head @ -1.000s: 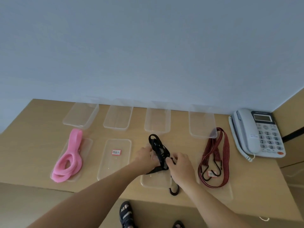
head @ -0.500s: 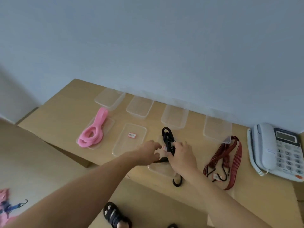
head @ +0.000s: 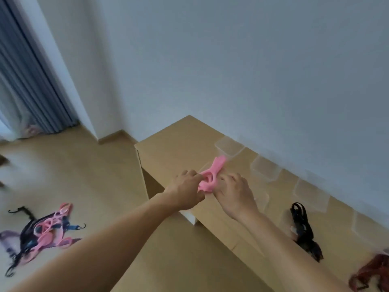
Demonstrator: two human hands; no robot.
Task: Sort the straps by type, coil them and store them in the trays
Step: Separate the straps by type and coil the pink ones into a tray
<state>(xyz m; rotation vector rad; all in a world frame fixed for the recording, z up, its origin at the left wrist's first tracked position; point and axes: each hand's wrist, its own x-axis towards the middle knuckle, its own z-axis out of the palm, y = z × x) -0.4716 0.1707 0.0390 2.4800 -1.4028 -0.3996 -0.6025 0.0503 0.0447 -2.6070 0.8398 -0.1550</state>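
A pink strap lies looped at the left end of the wooden desk. My left hand pinches its near left side. My right hand grips its near right side, with the thumb against the loop. A black hooked strap lies bunched further right on a clear flat tray. The red strap shows at the bottom right corner. Clear trays line the wall.
A tangled pile of pink, black and blue straps lies on the floor at the lower left. A blue-grey curtain hangs at the far left. The desk's left edge drops off just left of my hands.
My head has turned left, and the phone has left the view. Both hands have let go of the black strap and moved left onto the pink strap.
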